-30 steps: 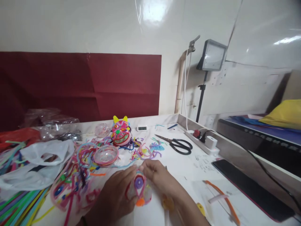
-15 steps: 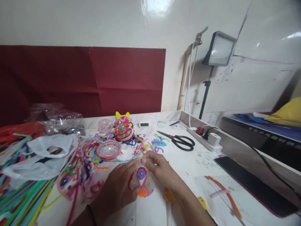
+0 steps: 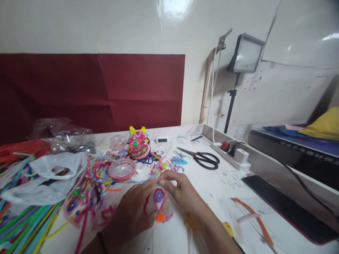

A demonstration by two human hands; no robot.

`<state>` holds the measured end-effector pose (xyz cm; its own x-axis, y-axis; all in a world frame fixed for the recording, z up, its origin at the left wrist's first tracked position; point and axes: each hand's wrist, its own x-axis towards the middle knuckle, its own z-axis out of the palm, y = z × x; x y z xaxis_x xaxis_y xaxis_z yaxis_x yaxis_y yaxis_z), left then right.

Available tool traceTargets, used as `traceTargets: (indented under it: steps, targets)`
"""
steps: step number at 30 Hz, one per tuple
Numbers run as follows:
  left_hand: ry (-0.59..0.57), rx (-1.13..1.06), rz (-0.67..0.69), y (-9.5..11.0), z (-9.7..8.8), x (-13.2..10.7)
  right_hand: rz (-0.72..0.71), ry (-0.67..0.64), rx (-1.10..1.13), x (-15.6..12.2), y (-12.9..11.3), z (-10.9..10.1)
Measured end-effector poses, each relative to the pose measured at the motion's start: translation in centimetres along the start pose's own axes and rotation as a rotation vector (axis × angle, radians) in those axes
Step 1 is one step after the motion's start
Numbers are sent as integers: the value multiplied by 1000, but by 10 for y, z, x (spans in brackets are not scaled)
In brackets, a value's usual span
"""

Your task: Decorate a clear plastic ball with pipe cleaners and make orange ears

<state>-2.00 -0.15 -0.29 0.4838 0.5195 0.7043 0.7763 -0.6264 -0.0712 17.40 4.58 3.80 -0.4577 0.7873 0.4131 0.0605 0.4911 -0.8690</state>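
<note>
Between my left hand [image 3: 136, 204], gripping its side, and my right hand [image 3: 178, 184], pinching at its top edge, sits the purple-eyed craft piece [image 3: 159, 197], where I seem to be fastening that edge, so the next move calls for steady, light pressure.

Probably a craft workspace: a table [image 3: 190, 129] holds coloured strips [image 3: 34, 221] and 1 pair of scissors [image 3: 197, 156].
</note>
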Motion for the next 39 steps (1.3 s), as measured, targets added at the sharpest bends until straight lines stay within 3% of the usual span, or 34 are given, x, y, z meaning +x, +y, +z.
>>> traceTargets:
  steps: [8, 18, 39]
  targets:
    - [14, 4, -31, 1, -1, 1, -51, -75, -125, -3, -6, -11]
    - [-19, -12, -83, -1, -1, -2, -25, -153, -93, -7, -5, -19]
    - [-25, -52, -109, -2, 0, 1, -54, -128, -175, -7, 0, -15]
